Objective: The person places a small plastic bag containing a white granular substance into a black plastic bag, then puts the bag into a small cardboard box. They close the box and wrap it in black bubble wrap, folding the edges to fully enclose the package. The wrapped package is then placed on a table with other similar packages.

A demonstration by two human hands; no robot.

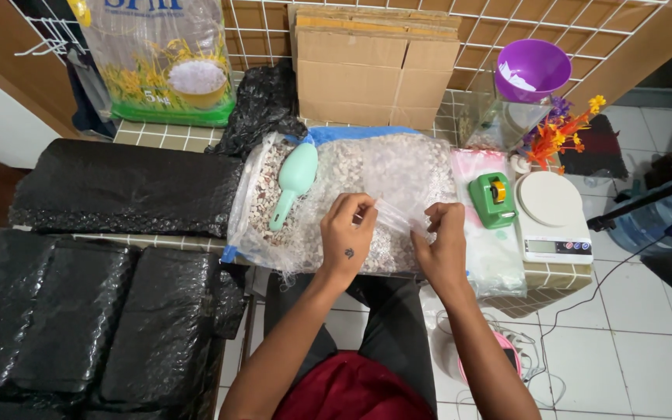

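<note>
Over the pebble sack (336, 175), our left hand (346, 233) and right hand (442, 243) pinch a flimsy, slippery clear bag (395, 211) by its rim.

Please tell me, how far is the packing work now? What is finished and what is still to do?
Looks done: black wrapped bundles lie stacked at the left. In hand: the left hand and right hand pinch a small clear bag that looks empty. Left: the big open sack of pebbles looks full, the green scoop rests in it, and the white scale is bare.
</note>
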